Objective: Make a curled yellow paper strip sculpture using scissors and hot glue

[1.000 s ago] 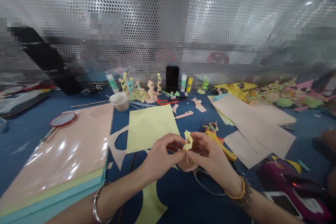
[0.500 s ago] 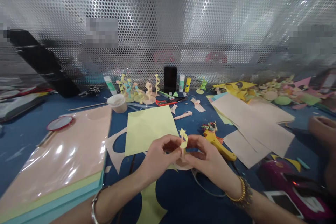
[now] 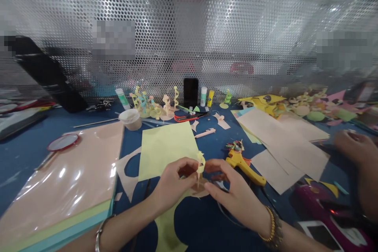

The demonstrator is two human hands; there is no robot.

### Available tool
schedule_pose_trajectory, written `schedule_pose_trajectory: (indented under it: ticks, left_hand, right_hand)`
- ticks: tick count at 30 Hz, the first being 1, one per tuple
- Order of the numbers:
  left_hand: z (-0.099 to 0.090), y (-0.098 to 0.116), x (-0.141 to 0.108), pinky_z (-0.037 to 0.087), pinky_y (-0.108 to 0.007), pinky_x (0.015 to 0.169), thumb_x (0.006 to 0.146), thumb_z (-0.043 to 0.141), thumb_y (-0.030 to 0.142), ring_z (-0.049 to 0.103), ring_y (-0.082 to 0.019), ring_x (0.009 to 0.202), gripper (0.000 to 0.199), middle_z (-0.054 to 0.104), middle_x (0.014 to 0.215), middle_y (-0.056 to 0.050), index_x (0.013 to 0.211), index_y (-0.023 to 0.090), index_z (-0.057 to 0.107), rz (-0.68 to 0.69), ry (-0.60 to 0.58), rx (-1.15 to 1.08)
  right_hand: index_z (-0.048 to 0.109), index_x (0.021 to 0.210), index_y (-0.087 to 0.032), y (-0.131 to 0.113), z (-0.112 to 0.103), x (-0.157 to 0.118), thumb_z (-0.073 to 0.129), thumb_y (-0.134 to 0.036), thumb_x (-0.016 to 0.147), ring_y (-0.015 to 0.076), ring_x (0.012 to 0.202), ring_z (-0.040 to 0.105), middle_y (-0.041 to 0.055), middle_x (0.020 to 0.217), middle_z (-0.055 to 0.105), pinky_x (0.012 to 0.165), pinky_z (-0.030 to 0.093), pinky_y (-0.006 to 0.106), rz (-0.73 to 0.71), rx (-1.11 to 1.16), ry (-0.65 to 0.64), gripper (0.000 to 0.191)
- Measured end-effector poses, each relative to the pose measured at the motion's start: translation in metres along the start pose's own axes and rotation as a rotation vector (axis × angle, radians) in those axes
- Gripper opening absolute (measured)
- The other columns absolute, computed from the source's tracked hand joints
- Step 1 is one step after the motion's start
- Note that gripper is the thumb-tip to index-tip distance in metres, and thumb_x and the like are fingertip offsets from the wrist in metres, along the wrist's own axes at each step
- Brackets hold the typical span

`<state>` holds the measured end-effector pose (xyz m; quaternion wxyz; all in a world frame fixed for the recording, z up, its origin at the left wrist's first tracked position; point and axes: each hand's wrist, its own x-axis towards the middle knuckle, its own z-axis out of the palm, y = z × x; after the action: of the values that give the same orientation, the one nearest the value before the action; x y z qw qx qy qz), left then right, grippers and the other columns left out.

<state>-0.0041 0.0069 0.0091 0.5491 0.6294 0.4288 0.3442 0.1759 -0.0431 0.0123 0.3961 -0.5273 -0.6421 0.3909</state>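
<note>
A small paper figure with a yellow star on top and a curled yellow strip stands on a round pink paper base just in front of me. My left hand pinches its thin stem from the left, thumb and fingers closed. To its right is my right hand, thumb and fingers apart; the thumb tip lies at the base's edge, and I cannot tell if it touches. Behind them lies a yellow-green paper sheet. Cut-out yellow-green scrap lies beneath my left wrist.
A yellow glue gun lies right of my hands, near pink sheets. Finished paper figures, a plastic tub and glue sticks stand toward the perforated metal panel. Another person's hand is at the right edge.
My right fingers have opened and drawn slightly away from the paper figure. My left hand still pinches it. The other person's hand at the right has moved farther into view.
</note>
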Motion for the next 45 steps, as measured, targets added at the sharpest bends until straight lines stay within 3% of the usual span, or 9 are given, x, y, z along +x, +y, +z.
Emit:
schedule_pose_trajectory:
  ticks: [12,17,23,26,32,39,45]
  left_hand:
    - [-0.001,-0.012,-0.002,0.047,-0.023,0.061,0.068,0.056,0.007,0.061,-0.014,0.066,0.021,0.066,0.073,0.000,0.083,0.017,0.067,-0.030,-0.007,-0.037]
    - [0.000,-0.009,-0.001,0.047,-0.022,0.055,0.074,0.061,0.018,0.057,-0.012,0.057,0.010,0.062,0.066,0.002,0.083,0.017,0.064,-0.082,0.006,-0.109]
    - [0.002,-0.003,-0.002,0.046,-0.022,0.054,0.075,0.061,0.022,0.058,-0.012,0.058,0.010,0.064,0.066,0.001,0.084,0.017,0.062,-0.117,0.033,-0.158]
    - [0.002,-0.005,-0.004,0.046,-0.022,0.056,0.075,0.062,0.020,0.060,-0.013,0.061,0.009,0.065,0.070,0.001,0.084,0.017,0.062,-0.088,0.037,-0.117]
    - [0.003,-0.007,-0.004,0.052,-0.026,0.063,0.073,0.065,0.018,0.065,-0.016,0.066,0.015,0.071,0.075,-0.002,0.088,0.018,0.061,-0.120,0.010,-0.197]
    - [0.001,-0.008,-0.004,0.051,-0.026,0.060,0.076,0.066,0.021,0.064,-0.015,0.064,0.014,0.069,0.071,-0.001,0.088,0.017,0.060,-0.130,0.009,-0.299]
    - [0.001,-0.005,-0.007,0.051,-0.026,0.064,0.078,0.061,0.018,0.063,-0.015,0.066,0.010,0.068,0.073,-0.001,0.087,0.017,0.063,-0.033,0.059,-0.094]
  right_hand:
    - [0.051,0.115,-0.030,0.006,0.000,-0.004,0.055,-0.014,0.086,0.0164,0.104,0.059,0.0007,0.109,0.061,0.085,0.052,0.031,-0.098,-0.119,0.002,0.033]
    - [0.051,0.114,-0.028,0.000,0.000,-0.005,0.056,-0.013,0.084,0.0169,0.103,0.059,0.0020,0.109,0.062,0.085,0.051,0.031,-0.094,-0.115,0.005,0.034]
    - [0.059,0.096,-0.025,-0.006,-0.003,-0.004,0.072,-0.022,0.077,0.0190,0.103,0.059,0.0036,0.111,0.062,0.088,0.049,0.031,-0.208,-0.127,-0.047,0.024]
    - [0.062,0.093,-0.024,-0.006,-0.001,-0.004,0.072,-0.013,0.074,0.0191,0.103,0.060,0.0040,0.111,0.062,0.090,0.048,0.031,-0.266,-0.190,-0.012,0.025]
    - [0.062,0.082,-0.023,-0.007,-0.001,-0.003,0.058,-0.005,0.081,0.0178,0.080,0.062,0.0014,0.083,0.068,0.074,0.049,0.030,-0.381,-0.308,0.017,0.018]
    - [0.060,0.078,-0.021,-0.005,-0.004,-0.001,0.057,-0.004,0.081,0.0181,0.075,0.060,0.0003,0.079,0.069,0.069,0.046,0.032,-0.380,-0.436,0.039,0.017]
    - [0.061,0.084,-0.021,-0.012,-0.005,-0.004,0.063,-0.005,0.069,0.0205,0.085,0.059,0.0023,0.087,0.067,0.076,0.046,0.035,-0.387,-0.378,0.044,0.021]
